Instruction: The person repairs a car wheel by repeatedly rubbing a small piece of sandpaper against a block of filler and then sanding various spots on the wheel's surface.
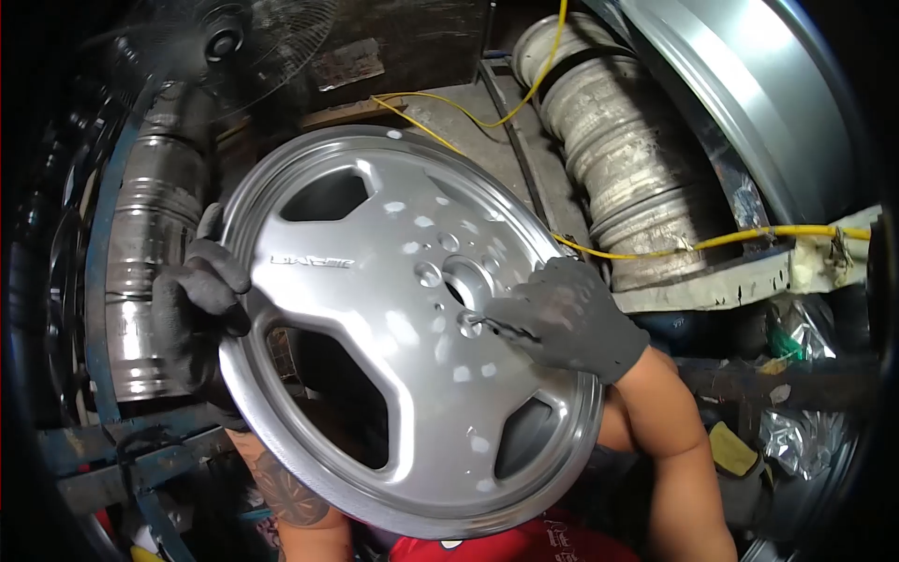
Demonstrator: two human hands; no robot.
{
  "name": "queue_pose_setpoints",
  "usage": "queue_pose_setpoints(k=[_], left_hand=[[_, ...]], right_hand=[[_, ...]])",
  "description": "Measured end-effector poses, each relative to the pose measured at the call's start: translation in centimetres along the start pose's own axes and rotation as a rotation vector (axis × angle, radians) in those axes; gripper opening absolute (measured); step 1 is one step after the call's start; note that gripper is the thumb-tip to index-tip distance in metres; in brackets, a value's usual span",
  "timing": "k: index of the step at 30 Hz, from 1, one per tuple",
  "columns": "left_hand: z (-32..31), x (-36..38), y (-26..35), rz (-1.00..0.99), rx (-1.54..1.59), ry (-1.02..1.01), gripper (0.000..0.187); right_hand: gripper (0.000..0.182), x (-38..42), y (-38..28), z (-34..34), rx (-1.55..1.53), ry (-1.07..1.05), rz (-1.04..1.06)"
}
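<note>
A large silver alloy wheel rim tilts up in front of me, its face towards the camera. Pale spots mark the paint around the centre hole and lug holes. In a dark grey glove, my left hand grips the rim's outer edge, fingers curled round it. My right hand, gloved alike, is closed on a slim dark pointed tool. The tool's tip is at the lower lug hole; its other end is hidden in the glove, so its exact kind does not show.
Stacked wheel rims lie at the upper right, and another silver rim stands beyond. More rims are stacked at left. A fan stands at upper left. A yellow hose runs behind the rim. Crumpled foil lies at right.
</note>
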State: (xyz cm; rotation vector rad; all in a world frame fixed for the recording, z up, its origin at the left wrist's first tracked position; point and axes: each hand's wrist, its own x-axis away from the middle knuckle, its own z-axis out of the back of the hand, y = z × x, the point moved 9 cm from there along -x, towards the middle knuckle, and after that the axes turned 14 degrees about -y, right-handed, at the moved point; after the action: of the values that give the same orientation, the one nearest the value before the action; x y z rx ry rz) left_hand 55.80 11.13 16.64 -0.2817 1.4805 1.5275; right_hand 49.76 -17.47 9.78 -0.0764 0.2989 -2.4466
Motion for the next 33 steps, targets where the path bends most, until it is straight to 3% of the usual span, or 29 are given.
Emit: queue_pose_setpoints(k=[4,6,10,11,14,16,18,21,22,23,26,27,31,32,33], left_hand=[[0.2,1.0,-0.6,0.030,-0.009,0.217,0.014],[0.3,0.6,-0.5,0.038,-0.019,0.274,0.025],[0.4,0.1,0.3,0.004,-0.130,0.096,0.023],[0.6,0.0,-0.1,-0.001,-0.037,0.129,0.024],[-1.1,0.1,1.3,-0.094,-0.177,0.273,0.016],[-0.2,0.6,1.3,0.044,-0.109,0.306,0.014],[-1.6,-0.4,3.3,0.319,-0.324,0.137,0.013],[-4.7,-3.6,5.8,0.542,-0.568,-0.162,0.012],[-5.8,-3.5,6.1,0.637,-0.703,-0.275,0.019],[-7.3,-4.3,6.8,0.622,-0.803,-0.383,0.022],[-11.0,-4.7,6.8,0.742,-0.954,-0.603,0.028],[-11.4,-4.6,6.3,0.760,-0.906,-0.629,0.029],[-12.9,-5.2,6.7,0.677,-0.843,-0.709,0.024],[-13.1,-5.1,6.9,0.660,-0.855,-0.686,0.022],[-13.2,-4.9,6.9,0.645,-0.867,-0.663,0.020]], right_hand=[[0.025,-1.0,-0.8,0.6,0.031,0.000,0.032],[0.022,0.1,0.2,1.7,-0.088,0.063,0.024],[0.014,1.2,2.9,3.8,-0.285,0.192,-0.117],[0.016,1.0,2.6,4.7,-0.276,0.267,-0.126],[0.019,0.3,3.3,3.2,-0.357,0.318,-0.092],[0.022,-0.3,2.5,2.7,-0.468,0.298,-0.080],[0.027,-1.3,1.5,2.3,-0.624,0.316,0.014],[0.026,-1.4,0.7,2.5,-0.717,0.330,0.030],[0.026,-1.1,0.7,2.2,-0.771,0.319,0.018],[0.026,-0.9,0.6,1.7,-0.959,0.362,-0.015],[0.026,-0.4,-0.4,1.9,-0.938,0.409,0.070],[0.025,-0.1,-0.9,1.5,-1.075,0.366,0.031],[0.024,-0.1,-2.4,1.8,-1.071,0.425,0.206],[0.039,-0.3,-2.9,1.6,-1.056,0.373,0.300],[0.038,-0.3,-3.1,1.7,-1.064,0.382,0.323]])
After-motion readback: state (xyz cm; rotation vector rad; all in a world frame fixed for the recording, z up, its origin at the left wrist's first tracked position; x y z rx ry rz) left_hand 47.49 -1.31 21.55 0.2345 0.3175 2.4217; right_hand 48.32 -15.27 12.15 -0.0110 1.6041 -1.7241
